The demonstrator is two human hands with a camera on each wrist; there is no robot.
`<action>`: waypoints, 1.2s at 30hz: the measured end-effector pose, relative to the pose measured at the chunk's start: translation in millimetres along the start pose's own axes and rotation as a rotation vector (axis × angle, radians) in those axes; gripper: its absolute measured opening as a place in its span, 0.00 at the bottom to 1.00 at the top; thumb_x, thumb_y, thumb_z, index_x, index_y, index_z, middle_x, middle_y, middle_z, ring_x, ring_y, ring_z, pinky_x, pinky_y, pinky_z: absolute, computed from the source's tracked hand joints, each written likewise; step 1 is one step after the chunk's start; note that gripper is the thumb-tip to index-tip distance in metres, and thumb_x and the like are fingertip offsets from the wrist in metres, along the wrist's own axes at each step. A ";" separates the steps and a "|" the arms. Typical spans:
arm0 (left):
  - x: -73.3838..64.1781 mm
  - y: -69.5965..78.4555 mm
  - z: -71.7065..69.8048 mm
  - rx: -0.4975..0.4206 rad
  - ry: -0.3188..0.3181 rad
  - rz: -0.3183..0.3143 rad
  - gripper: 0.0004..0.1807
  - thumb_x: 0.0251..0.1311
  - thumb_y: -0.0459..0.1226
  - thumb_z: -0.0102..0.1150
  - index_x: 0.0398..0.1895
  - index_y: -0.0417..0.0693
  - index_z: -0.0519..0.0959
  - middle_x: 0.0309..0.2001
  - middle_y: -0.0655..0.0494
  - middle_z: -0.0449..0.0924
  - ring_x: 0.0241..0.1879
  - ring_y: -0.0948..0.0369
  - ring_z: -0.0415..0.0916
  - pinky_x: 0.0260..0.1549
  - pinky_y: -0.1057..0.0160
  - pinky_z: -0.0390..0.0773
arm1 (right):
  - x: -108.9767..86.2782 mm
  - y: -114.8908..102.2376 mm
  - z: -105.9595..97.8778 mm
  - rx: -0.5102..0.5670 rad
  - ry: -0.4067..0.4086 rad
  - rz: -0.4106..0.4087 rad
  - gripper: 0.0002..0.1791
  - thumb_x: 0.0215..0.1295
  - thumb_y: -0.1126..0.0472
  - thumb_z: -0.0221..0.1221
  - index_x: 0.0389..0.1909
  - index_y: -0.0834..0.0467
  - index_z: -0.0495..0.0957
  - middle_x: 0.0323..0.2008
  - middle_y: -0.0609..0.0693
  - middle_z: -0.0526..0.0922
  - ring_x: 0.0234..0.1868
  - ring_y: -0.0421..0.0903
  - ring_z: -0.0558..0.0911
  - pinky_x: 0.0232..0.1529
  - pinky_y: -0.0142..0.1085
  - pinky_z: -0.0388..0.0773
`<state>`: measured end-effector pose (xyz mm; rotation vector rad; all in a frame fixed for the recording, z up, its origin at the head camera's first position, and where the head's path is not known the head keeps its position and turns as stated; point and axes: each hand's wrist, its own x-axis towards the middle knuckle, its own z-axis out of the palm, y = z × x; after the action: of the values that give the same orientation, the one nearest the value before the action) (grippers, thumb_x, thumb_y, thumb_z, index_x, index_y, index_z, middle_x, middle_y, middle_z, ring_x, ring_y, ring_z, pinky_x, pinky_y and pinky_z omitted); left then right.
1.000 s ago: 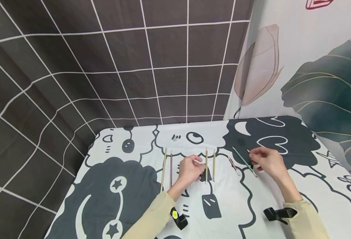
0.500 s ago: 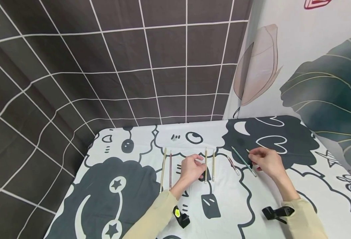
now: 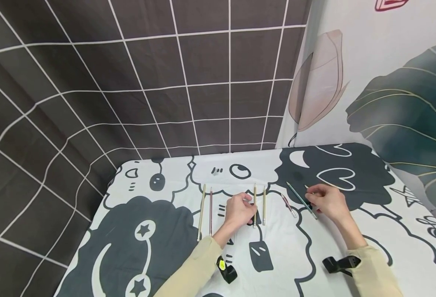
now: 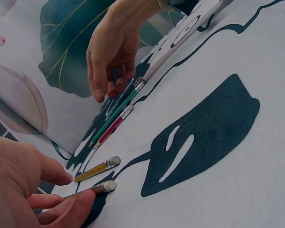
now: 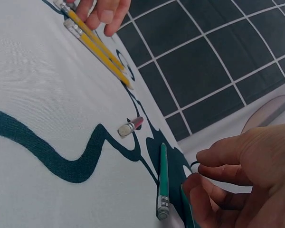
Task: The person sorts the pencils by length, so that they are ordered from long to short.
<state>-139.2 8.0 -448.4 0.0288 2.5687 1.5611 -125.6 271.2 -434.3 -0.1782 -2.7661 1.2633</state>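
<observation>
My left hand (image 3: 240,210) is over the cloth, its thumb and fingers pinching a yellow pencil (image 4: 102,187) near its white eraser end. A second yellow pencil (image 4: 99,169) lies just past the fingertips. My right hand (image 3: 327,202) pinches a pencil whose pale tip (image 3: 306,187) pokes out beyond the fingers; part of its green shaft (image 5: 186,209) shows under them. Beside that hand, another green pencil (image 5: 164,180) with an eraser lies slanted on the cloth. Between the hands rests a red pencil (image 4: 115,126), also tilted.
Left of my left hand lie a long yellowish pencil (image 3: 201,214) and a dark red pencil (image 3: 211,210). A white cloth (image 3: 284,255) with dark cartoon figures covers the table. Dark grid curtain (image 3: 203,99) stands behind, with a leaf-patterned curtain (image 3: 399,107) at the right.
The head view has shifted slightly, so the scene sits a little further left. Both hands stay at the same pencils, and the loose pencils have not moved.
</observation>
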 end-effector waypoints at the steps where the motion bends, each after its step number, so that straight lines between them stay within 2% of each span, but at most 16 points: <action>1: 0.1 -0.2 0.1 0.001 -0.002 -0.001 0.09 0.55 0.29 0.67 0.40 0.39 0.81 0.24 0.59 0.79 0.10 0.65 0.75 0.13 0.68 0.75 | -0.1 0.1 0.6 -0.003 -0.001 0.002 0.11 0.64 0.65 0.62 0.43 0.70 0.80 0.24 0.51 0.82 0.25 0.46 0.81 0.22 0.35 0.79; 8: 1.2 -0.4 1.3 0.018 -0.018 -0.007 0.10 0.55 0.29 0.67 0.41 0.40 0.81 0.23 0.60 0.79 0.10 0.65 0.75 0.13 0.68 0.75 | -0.3 -0.5 2.8 -0.009 0.000 0.003 0.11 0.64 0.65 0.62 0.42 0.70 0.80 0.23 0.50 0.81 0.24 0.46 0.80 0.21 0.35 0.78; 19: 2.7 -1.6 4.9 0.032 -0.004 -0.009 0.10 0.54 0.28 0.68 0.40 0.41 0.82 0.22 0.60 0.79 0.10 0.65 0.74 0.12 0.68 0.73 | -0.9 -1.0 4.8 -0.009 -0.003 0.005 0.10 0.63 0.65 0.62 0.41 0.69 0.80 0.22 0.49 0.81 0.24 0.44 0.80 0.21 0.34 0.78; 32: 4.9 -1.2 6.2 0.103 0.012 0.043 0.11 0.52 0.30 0.69 0.40 0.40 0.83 0.19 0.62 0.79 0.09 0.69 0.72 0.15 0.68 0.71 | 0.5 0.1 10.2 -0.033 0.010 -0.007 0.10 0.63 0.67 0.62 0.41 0.70 0.80 0.21 0.49 0.80 0.19 0.45 0.78 0.18 0.34 0.75; 36: 4.9 -1.6 6.8 0.141 0.014 0.059 0.11 0.51 0.31 0.69 0.40 0.41 0.83 0.19 0.62 0.80 0.12 0.68 0.73 0.17 0.67 0.72 | 0.3 1.4 10.6 -0.039 0.015 -0.013 0.09 0.62 0.68 0.62 0.41 0.69 0.80 0.21 0.49 0.79 0.18 0.45 0.77 0.17 0.34 0.73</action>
<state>-143.1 13.6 -453.5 0.1096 2.7079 1.4009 -127.2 264.2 -442.3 -0.1719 -2.7757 1.2005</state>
